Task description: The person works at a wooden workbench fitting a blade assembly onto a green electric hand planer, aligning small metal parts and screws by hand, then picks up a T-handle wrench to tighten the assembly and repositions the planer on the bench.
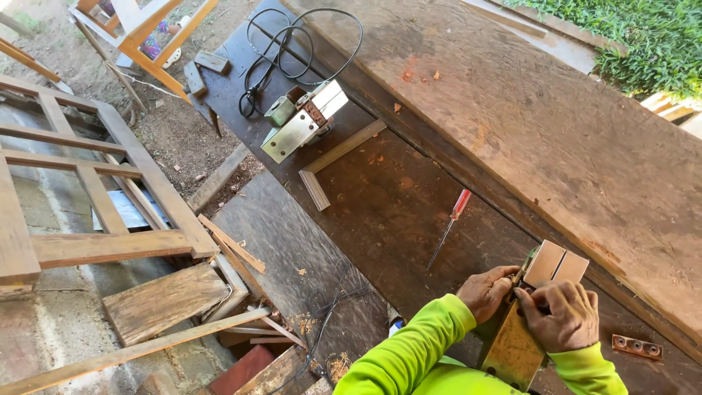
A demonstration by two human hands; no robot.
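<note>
My left hand (486,291) and my right hand (561,314) are both closed on a worn brass-coloured metal tool (514,350) held over the dark wooden bench (380,205). A pale, flat two-panel piece (556,265) sticks out above my fingers at the tool's far end. My sleeves are bright yellow-green. A red-handled screwdriver (450,223) lies on the bench just beyond my left hand. A small copper-coloured hinge plate (637,347) rests to the right of my right hand.
An electric planer (303,118) with a coiled black cord (292,51) sits at the bench's far end, beside an L-shaped wooden strip (333,162). A large plywood sheet (556,124) lies on the right. A wooden frame (80,197) and scrap boards cover the ground at left.
</note>
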